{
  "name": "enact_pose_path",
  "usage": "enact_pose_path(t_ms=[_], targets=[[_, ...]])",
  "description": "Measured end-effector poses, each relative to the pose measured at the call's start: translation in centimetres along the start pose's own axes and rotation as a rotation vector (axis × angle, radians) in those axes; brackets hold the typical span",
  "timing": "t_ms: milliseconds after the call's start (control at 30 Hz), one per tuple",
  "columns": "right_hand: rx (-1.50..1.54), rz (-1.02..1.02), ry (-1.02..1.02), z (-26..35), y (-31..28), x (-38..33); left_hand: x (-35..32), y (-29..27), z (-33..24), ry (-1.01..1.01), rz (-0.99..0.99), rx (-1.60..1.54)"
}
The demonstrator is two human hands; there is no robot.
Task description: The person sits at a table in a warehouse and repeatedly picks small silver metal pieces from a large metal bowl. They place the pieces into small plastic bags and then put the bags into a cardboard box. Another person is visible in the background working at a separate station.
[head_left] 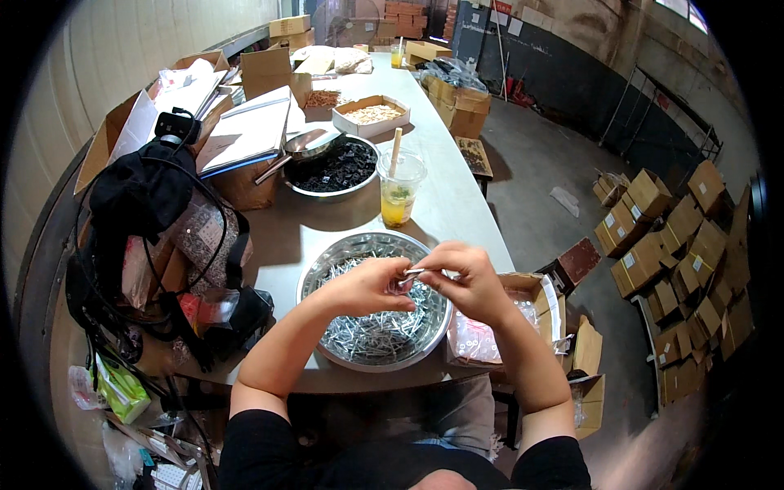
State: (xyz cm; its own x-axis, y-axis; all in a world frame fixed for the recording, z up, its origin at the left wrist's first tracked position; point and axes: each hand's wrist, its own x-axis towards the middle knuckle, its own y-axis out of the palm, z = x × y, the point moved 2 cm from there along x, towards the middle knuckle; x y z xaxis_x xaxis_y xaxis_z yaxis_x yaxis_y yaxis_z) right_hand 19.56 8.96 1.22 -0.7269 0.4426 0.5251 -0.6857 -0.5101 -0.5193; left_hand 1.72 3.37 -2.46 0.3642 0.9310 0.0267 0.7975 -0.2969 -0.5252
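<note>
A wide steel bowl [304, 287] heaped with loose silver screws [371, 335] stands near the table's front edge. Both my hands meet above it. My left hand [367, 286] is curled, thumb toward me, around something clear that looks like a small plastic bag [397, 286], mostly hidden by the fingers. From the right, my right hand [465, 278] pinches a few slim silver screws [414, 272] between thumb and fingertips at the mouth of the left hand. Beside the bowl, under my right forearm, an open carton [555, 306] holds clear plastic bags [478, 339].
A plastic cup [398, 196] with a yellow drink and straw stands just behind the bowl. Farther back are a bowl of black parts [335, 167] with a metal scoop [309, 145] and a white box [371, 117] of small pale pieces. A black bag with cables [143, 200] crowds the left.
</note>
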Motion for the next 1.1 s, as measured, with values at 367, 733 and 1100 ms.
enact_pose_path(t_ms=[367,733,1100], targets=[[-0.194,0.120,0.014,2.3,0.1,-0.4,0.0,1.5,0.7,0.099,0.132,-0.523],[-0.008,0.029,-0.097,2.1,-0.9,-1.4,-0.2,1.8,0.6,0.262,0.040,-0.243],[-0.280,-0.006,0.079,1.8,-0.5,-2.6,-0.6,1.1,-2.0,0.167,-0.247,0.078]])
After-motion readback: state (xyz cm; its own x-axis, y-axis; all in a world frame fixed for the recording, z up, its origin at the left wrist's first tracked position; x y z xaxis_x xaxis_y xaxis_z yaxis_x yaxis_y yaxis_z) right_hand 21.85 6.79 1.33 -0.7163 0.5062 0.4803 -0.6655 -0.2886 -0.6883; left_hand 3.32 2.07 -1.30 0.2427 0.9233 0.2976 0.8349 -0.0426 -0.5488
